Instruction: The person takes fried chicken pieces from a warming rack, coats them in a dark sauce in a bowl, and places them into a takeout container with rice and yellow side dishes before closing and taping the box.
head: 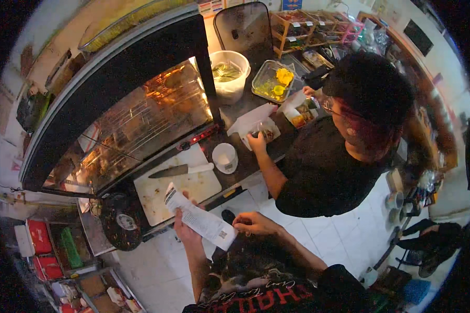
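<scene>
A long printed paper receipt [201, 219] slants across in front of my chest, held by my left hand [187, 229] along its left edge. It bears lines of writing and a printed code. My right hand [256, 224] is at the receipt's lower right end with fingers curled; whether they pinch the paper cannot be made out. Beyond the receipt lies a white cutting board [156, 199] with brownish stains. A large kitchen knife [176, 171] with a white handle rests across its far part. A white tub [225, 157] stands just right of the board.
A glass-fronted heated display cabinet [141, 121] borders the counter. To the right, a co-worker [329, 164] in black handles opened food packages [260, 133]. Behind stand a white bucket [229, 74] and a clear tray [273, 80] with yellow food. Crates [72, 250] sit at lower left.
</scene>
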A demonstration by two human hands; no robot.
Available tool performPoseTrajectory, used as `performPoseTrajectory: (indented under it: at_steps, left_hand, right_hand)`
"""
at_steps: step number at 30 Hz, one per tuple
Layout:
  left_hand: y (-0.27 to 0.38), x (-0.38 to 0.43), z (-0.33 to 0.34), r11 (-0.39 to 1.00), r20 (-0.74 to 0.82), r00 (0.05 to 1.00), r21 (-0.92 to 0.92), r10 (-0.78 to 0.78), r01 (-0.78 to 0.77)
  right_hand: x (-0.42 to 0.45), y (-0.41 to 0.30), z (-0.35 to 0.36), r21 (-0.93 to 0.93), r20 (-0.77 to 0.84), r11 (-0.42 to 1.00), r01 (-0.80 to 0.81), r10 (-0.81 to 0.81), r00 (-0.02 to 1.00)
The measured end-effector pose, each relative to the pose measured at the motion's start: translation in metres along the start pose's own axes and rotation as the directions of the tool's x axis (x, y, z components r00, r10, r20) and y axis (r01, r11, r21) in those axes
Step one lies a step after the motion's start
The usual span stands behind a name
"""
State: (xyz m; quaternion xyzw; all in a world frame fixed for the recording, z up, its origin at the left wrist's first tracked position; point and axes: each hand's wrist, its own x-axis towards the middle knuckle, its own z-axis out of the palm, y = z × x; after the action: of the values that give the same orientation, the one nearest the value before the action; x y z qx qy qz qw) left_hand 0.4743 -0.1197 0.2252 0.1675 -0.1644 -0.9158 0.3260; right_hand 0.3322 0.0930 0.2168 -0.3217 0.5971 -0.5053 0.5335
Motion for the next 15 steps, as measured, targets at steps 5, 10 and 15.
performPoseTrajectory:
  at_steps: [5,10,15]
  left_hand:
    - [0.035,0.018,0.002,0.99,-0.05,0.989,-0.029,0.136,-0.138]
    - [0.057,0.0,-0.029,0.983,-0.021,0.986,-0.077,0.165,-0.166]
    - [0.077,-0.05,-0.042,0.867,-0.25,0.83,0.119,0.498,-0.484]
  right_hand:
    - [0.033,-0.004,-0.002,0.141,-0.095,0.989,-0.053,0.066,0.993]
    - [0.081,0.004,-0.026,-0.076,-0.004,0.997,0.0,0.0,1.0]
    - [0.172,-0.039,-0.016,-0.205,0.257,0.976,-0.077,0.129,0.958]
